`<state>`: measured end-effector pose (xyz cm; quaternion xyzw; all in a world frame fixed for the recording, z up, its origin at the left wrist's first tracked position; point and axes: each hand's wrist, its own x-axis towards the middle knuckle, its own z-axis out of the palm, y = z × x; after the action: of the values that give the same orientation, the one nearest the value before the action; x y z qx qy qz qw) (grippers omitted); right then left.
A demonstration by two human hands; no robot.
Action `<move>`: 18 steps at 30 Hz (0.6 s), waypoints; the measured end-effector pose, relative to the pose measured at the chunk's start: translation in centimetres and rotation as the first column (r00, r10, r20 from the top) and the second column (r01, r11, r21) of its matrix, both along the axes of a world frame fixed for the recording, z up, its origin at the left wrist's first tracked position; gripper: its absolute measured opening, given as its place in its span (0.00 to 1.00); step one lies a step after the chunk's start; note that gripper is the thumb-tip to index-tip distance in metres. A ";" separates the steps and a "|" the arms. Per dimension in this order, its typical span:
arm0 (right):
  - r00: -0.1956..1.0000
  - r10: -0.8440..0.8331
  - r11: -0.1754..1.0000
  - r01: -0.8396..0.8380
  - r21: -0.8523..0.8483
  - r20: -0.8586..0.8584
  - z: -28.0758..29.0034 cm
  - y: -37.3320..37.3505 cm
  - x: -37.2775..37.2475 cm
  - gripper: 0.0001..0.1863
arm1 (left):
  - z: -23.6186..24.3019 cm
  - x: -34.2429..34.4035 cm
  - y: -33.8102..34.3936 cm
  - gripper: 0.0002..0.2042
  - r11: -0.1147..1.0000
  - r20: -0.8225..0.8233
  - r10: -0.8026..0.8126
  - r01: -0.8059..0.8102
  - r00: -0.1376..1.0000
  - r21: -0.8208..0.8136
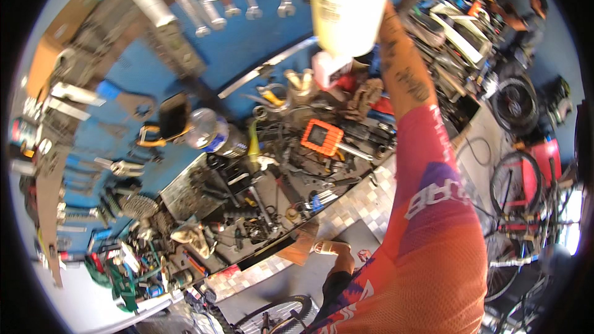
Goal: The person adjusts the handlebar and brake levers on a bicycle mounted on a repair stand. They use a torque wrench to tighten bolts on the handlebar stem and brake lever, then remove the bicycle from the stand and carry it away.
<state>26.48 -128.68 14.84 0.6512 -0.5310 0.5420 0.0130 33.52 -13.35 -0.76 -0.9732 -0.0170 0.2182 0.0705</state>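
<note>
A large pale bottle (348, 15) with a yellowish tint looms close at the top edge, held up above the bench and blurred. My right arm, in an orange, red and purple sleeve, stretches up to it. The tattooed forearm ends behind the bottle's right side, where my right hand (388, 11) is largely hidden; it appears to grip the bottle, though its fingers do not show. Nowhere in the picture is my left hand. Under the bottle, a white and pinkish container (331, 69) stands among the clutter on the workbench (232, 253).
Tools crowd the bench, with an orange square-framed device (322, 138) and a clear plastic bottle (207, 130). Wrenches (252, 11) hang on the blue wall panel (260, 43). Bicycles (516, 182) stand at right. Another person (531, 25) is at the far right.
</note>
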 end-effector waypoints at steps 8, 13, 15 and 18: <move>0.972 0.230 0.921 -0.204 0.333 -0.040 -2.1 -0.7 3.7 0.18 | -0.8 -9.7 10.7 0.27 0.975 0.174 0.218 -0.208 0.960 -0.072; 0.940 0.326 0.873 -0.341 0.349 0.103 -4.3 1.0 1.1 0.21 | -3.2 -10.8 11.9 0.24 0.962 0.406 0.273 -0.260 0.872 -0.088; 0.897 0.391 0.832 -0.440 0.339 0.204 -5.2 2.5 -1.0 0.22 | -2.8 -10.9 11.3 0.23 0.981 0.466 0.134 -0.185 0.874 0.064; 0.740 0.504 0.738 -0.637 0.223 0.444 -6.5 6.8 -4.4 0.25 | -1.5 -11.2 10.3 0.23 0.958 0.395 0.272 -0.285 0.877 -0.026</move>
<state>22.05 -121.89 8.34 0.6659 -0.3842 0.5199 -0.3723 22.28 -3.03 -2.27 -0.9831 -0.1743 0.0250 0.0494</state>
